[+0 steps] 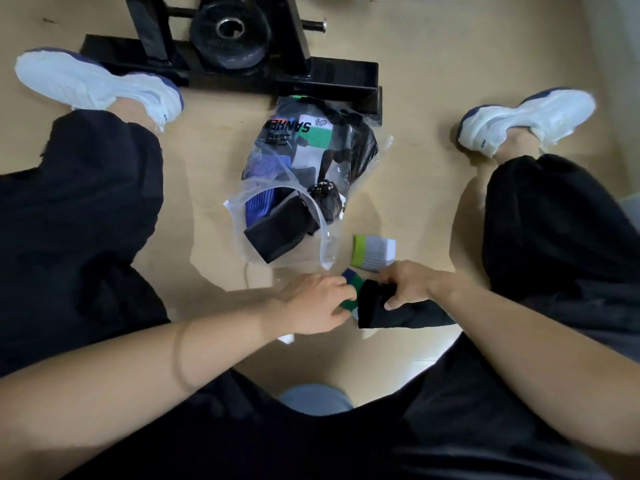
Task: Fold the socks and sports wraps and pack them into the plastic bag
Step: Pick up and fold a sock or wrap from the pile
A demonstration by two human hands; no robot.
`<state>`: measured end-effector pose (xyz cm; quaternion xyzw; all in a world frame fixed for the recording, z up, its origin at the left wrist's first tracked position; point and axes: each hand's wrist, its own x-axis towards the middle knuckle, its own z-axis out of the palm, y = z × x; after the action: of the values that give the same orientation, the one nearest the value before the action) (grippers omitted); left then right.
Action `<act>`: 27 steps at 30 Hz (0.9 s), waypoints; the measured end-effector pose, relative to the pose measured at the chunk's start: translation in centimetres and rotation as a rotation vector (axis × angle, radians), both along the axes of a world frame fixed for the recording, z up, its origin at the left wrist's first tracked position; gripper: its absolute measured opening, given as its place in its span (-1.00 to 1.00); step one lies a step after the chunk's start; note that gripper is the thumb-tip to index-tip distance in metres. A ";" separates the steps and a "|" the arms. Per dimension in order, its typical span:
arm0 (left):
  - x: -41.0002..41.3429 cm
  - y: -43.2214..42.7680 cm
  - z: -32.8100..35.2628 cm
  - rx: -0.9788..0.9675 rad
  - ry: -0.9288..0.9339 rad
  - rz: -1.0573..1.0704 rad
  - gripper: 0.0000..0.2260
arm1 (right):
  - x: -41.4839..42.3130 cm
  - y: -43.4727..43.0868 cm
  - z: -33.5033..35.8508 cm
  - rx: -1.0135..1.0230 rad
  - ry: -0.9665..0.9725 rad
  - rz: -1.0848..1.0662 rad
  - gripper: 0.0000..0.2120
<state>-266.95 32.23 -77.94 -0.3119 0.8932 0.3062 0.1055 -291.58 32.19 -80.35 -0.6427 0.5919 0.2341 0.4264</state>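
A clear plastic bag (pixel 327 251) lies on the floor between my legs, its mouth toward me, stuffed with dark wraps, a blue sock and printed packaging. A black sock (pixel 398 311) with a green, blue and white cuff lies on the floor just in front of me. My left hand (pixel 311 303) pinches its striped cuff end. My right hand (pixel 410 284) grips the black part, fingers curled over the fabric. A folded grey sock with a lime-green band (pixel 373 252) rests on the floor just beyond my right hand, beside the bag's mouth.
A black weight rack base (pixel 332 77) with a weight plate (pixel 230 32) stands behind the bag. My legs in black trousers and white shoes (pixel 93 81) (pixel 526 116) spread to both sides on the tan floor.
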 end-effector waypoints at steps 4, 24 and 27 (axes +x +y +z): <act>-3.2 1.1 -3.5 0.151 -0.010 0.128 -0.60 | 0.3 0.5 -1.5 -0.131 0.046 0.119 -0.61; 1.5 -1.0 3.5 0.464 0.314 0.412 -0.84 | 3.9 1.1 7.2 -0.044 -0.517 -0.249 -0.75; 3.8 -2.0 5.9 0.460 0.381 0.422 -0.88 | 4.2 1.4 8.7 -0.058 -0.523 -0.212 -0.81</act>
<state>-263.14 30.25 -72.04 -0.3951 0.7206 0.5666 -0.0608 -287.43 33.57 -71.64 -0.6277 0.5323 -0.0025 0.5680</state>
